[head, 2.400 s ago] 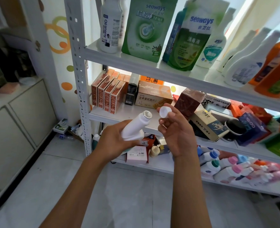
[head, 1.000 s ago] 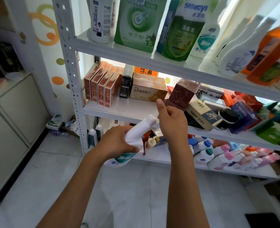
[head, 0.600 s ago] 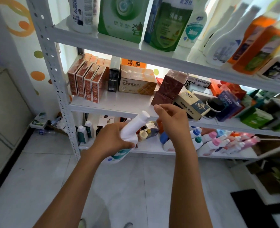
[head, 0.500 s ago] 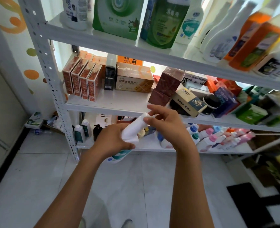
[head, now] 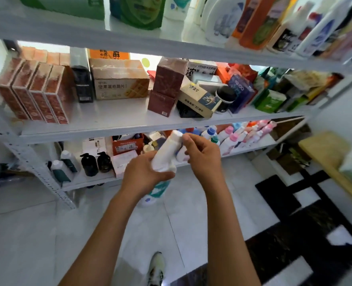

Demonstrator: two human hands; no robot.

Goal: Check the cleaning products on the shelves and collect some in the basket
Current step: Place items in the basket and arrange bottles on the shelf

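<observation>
White bottle sits tilted in front of the shelves, neck pointing up and away; left hand is wrapped round its middle; right hand has fingertips at the cap end, though whether it's actually pinching, can't tell; boxes and pink-capped bottles sit behind.

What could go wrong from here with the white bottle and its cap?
1. The left hand grips the white plastic bottle with a teal label tilted, neck up and away. If the white cap is not fully seated, liquid could leak once the bottle tips further.
2. The right hand touches the cap only with its fingertips; the cap could slip and drop to the pale tiled floor.
3. No basket is in view, so the bottle's drop-off would need a turn or search.
</observation>
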